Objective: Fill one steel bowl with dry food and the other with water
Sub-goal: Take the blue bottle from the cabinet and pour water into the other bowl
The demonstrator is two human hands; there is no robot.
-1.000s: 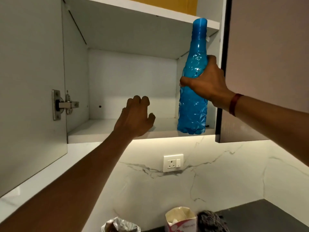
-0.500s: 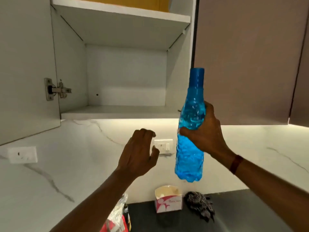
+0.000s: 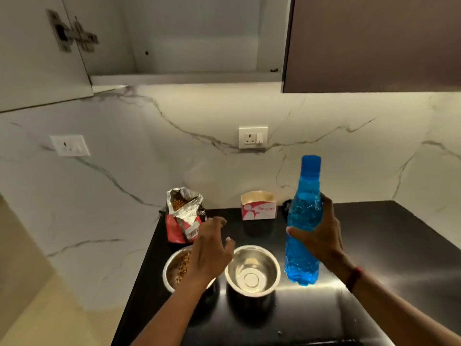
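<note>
Two steel bowls stand side by side on the black counter. The left bowl holds brown dry food and is partly hidden by my left hand, which hovers over it with fingers apart and nothing in it. The right bowl is empty. My right hand grips a capped blue water bottle upright, just right of the empty bowl and slightly above the counter.
An opened red and silver food bag stands behind the left bowl. A small red and white carton sits at the wall. An open white cupboard hangs above, its door swung left. A socket is on the marble wall.
My right hand has brought the blue bottle down from the cupboard shelf to counter height. My left hand dropped from the shelf to over the bowls. The view tilted down.
</note>
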